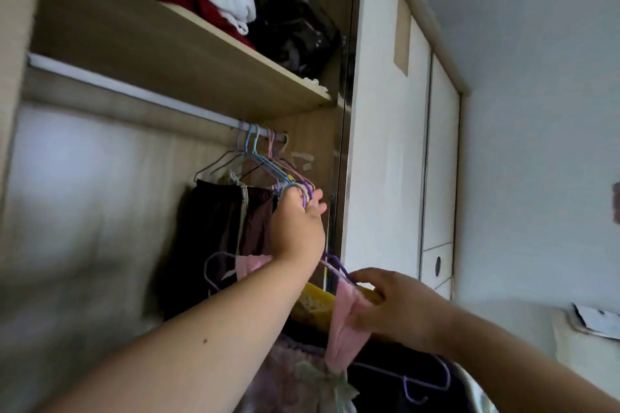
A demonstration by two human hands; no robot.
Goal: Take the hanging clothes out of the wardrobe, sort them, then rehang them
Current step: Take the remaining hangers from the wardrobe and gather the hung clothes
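Note:
Inside the open wardrobe, several thin wire hangers (265,157) in purple, blue and pink hook over the white rail (134,90) at its right end. Dark maroon clothes (228,228) hang from them. My left hand (297,225) reaches up and grips the bunched right ends of these hangers. Lower right, my right hand (399,305) holds a pink garment (345,322) on a purple hanger (335,266). More clothes lie over my right arm, among them a yellow piece (315,302) and a dark piece with another purple hanger (422,386).
A shelf (188,54) above the rail carries folded red, white and dark clothes and a black bag (298,30). The white sliding door (385,144) stands to the right of the opening. Most of the rail to the left is bare.

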